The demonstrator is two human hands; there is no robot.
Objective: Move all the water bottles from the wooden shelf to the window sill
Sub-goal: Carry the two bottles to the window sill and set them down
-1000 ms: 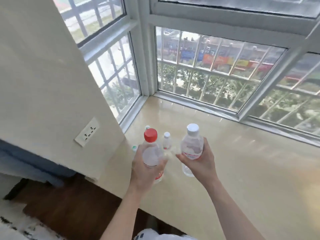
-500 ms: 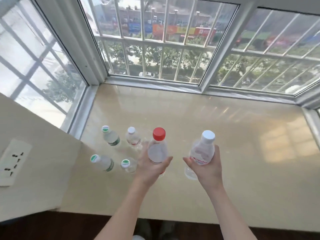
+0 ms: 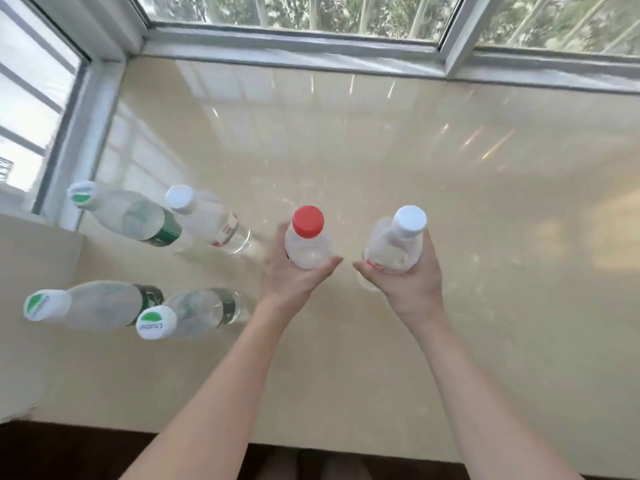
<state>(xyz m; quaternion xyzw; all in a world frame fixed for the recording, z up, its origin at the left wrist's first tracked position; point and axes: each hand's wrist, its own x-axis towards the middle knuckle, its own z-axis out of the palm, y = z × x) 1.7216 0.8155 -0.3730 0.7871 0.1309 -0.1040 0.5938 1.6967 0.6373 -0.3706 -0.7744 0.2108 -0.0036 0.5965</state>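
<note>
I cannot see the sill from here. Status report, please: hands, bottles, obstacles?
Left hand grips red-capped bottle. Right hand grips white-capped bottle. Both over window sill. Nearest standing bottle: left, apart.

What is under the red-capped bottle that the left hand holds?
The beige window sill lies below the red-capped bottle. The left hand covers its base, so contact with the sill cannot be seen.

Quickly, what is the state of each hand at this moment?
Left hand: closed around the red-capped water bottle.
Right hand: closed around the white-capped water bottle.
</note>
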